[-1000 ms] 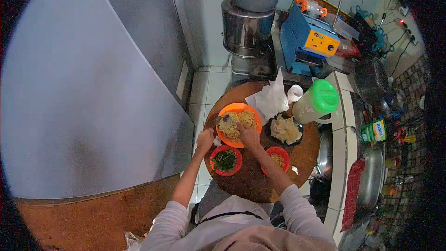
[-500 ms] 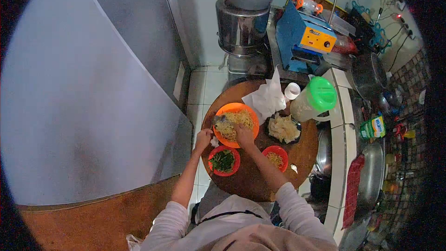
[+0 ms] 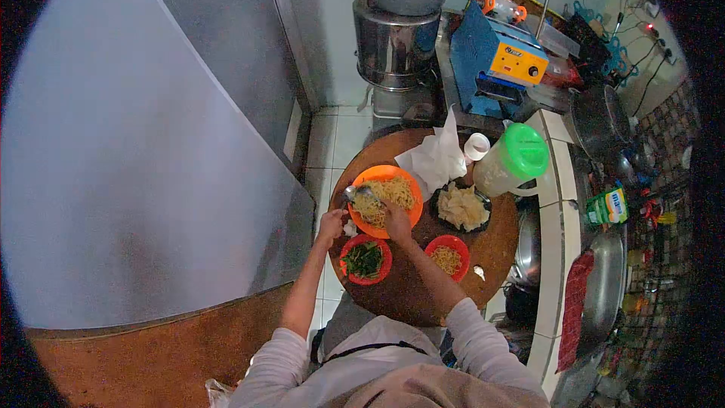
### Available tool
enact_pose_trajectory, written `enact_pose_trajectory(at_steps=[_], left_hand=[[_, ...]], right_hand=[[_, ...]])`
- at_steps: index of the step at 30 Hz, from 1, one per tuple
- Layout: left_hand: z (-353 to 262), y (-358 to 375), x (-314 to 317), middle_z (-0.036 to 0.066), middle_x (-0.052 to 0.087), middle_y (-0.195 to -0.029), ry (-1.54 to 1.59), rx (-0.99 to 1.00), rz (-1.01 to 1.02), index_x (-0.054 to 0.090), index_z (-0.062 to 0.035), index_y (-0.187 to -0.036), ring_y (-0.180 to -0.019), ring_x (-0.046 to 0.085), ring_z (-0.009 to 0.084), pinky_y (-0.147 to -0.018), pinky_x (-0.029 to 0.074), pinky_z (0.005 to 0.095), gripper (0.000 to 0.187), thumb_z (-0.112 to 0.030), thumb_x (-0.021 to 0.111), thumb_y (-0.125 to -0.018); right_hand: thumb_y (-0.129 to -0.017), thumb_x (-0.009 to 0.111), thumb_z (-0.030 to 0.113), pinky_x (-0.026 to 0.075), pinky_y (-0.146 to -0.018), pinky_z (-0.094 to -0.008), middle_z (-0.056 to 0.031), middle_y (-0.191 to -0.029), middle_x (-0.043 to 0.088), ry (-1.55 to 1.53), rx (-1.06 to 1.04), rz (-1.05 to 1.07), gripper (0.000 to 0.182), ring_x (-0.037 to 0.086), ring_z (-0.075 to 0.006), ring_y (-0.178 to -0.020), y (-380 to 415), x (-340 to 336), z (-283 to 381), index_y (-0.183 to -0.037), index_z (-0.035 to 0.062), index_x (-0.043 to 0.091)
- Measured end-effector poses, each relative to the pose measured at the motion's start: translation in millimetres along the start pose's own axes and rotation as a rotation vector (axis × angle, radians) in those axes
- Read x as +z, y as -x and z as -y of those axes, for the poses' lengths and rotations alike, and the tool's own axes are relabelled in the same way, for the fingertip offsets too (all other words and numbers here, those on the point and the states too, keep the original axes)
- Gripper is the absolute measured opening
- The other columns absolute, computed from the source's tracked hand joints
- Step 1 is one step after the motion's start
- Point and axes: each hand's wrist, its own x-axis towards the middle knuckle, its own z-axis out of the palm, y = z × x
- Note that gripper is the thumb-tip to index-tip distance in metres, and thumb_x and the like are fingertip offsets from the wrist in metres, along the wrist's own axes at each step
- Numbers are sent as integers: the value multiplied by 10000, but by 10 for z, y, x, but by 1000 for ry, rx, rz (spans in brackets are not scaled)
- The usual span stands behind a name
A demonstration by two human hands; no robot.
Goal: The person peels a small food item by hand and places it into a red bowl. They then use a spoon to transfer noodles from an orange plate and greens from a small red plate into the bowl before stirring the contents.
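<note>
Pale noodles [image 3: 393, 192] lie on an orange plate [image 3: 417, 215] on the round table. My right hand [image 3: 396, 221] is closed over the plate's near right side, holding a spoon [image 3: 366, 193] whose bowl lies at the noodles' left. My left hand [image 3: 331, 225] is closed at the plate's left rim, on what looks like a metal utensil [image 3: 350, 193]; its kind is hard to make out. Below the plate stands a red bowl of chopped greens [image 3: 362, 261]. Another red bowl [image 3: 466, 263], holding small pale sprout-like pieces, is right of my right forearm.
On the wooden table [image 3: 393, 295] are a black plate of crackers [image 3: 462, 208], white paper [image 3: 434, 160], a white cup [image 3: 476, 146] and a green-lidded pitcher [image 3: 522, 153]. Behind stand a blue sealing machine [image 3: 491, 60] and a steel pot [image 3: 396, 41]. A tiled counter [image 3: 555, 257] borders the right.
The spoon in my right hand has shifted slightly, and its bowl shows more plainly at the noodles' left. Both hands stay nearly in place; the view has moved a little.
</note>
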Motion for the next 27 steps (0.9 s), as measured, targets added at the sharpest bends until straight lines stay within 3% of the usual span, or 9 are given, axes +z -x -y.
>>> enact_pose_trajectory(at_steps=[1, 3, 4, 14, 16, 19, 22, 24, 27], left_hand=[[-28, 37, 13, 10, 450, -518, 1, -1, 0, 590, -101, -842, -418, 436, 125, -367, 361, 266, 243, -297, 447, -823], [-72, 83, 41, -63, 287, -437, 180, -4, 24, 541, -51, -916, -321, 256, 48, -296, 189, 205, 214, -201, 400, -856], [-85, 94, 44, -63, 287, -437, 180, -4, 25, 541, -51, -916, -321, 256, 48, -296, 189, 205, 214, -201, 400, -856], [-108, 145, 58, -56, 326, -424, 14, 75, -14, 555, -57, -876, -310, 261, 48, -291, 194, 216, 217, -201, 393, -861], [-161, 195, 56, -56, 326, -420, 26, 73, -9, 559, -56, -868, -306, 263, 47, -291, 193, 218, 217, -198, 395, -859], [-202, 228, 72, -47, 363, -446, -34, 73, -18, 566, -48, -856, -333, 292, 47, -313, 217, 220, 224, -194, 397, -858], [-258, 293, 127, -24, 440, -511, -192, 234, -82, 576, -34, -826, -405, 369, 58, -373, 290, 224, 237, -190, 401, -854], [-326, 378, 148, -2, 509, -607, -273, 224, -119, 582, -22, -805, -517, 440, 74, -480, 358, 228, 243, -190, 410, -848], [-391, 505, 190, 5, 535, -655, -290, 271, -140, 581, -18, -808, -588, 470, 82, -549, 378, 227, 240, -193, 420, -842]], right_hand=[[-814, 391, 129, 405, -740, -393, -210, -969, 521, -48, -89, -73, 267, 505, -343, -876, 5, 24, -39, -1047, 54, 497], [-814, 394, 134, 402, -747, -392, -208, -977, 516, -75, -17, -23, 270, 501, -342, -886, 2, 25, -59, -1052, 55, 494], [-814, 397, 138, 399, -754, -392, -206, -985, 512, -103, 55, 28, 273, 498, -342, -896, 0, 5, -37, -1057, 57, 491], [-842, 370, 215, 392, -784, -381, -173, -1000, 520, -100, -4, -26, 296, 498, -330, -907, 100, -83, -30, -1075, 75, 487], [-844, 376, 216, 395, -782, -378, -171, -1001, 521, -88, 68, -1, 291, 503, -325, -904, 131, -128, 23, -1072, 75, 489], [-845, 377, 219, 400, -771, -373, -170, -992, 524, -131, -9, -70, 292, 513, -317, -894, 151, -139, 48, -1076, 80, 489], [-843, 385, 204, 405, -760, -359, -163, -982, 529, -161, 15, -72, 282, 520, -310, -887, 190, -153, 53, -1074, 83, 491], [-843, 388, 195, 406, -756, -354, -159, -976, 532, -166, 13, -85, 276, 520, -302, -889, 232, -188, 82, -1071, 81, 493], [-829, 391, 169, 399, -773, -368, -164, -1003, 520, -174, 54, -70, 285, 506, -310, -913, 301, -248, 115, -1087, 85, 476]])
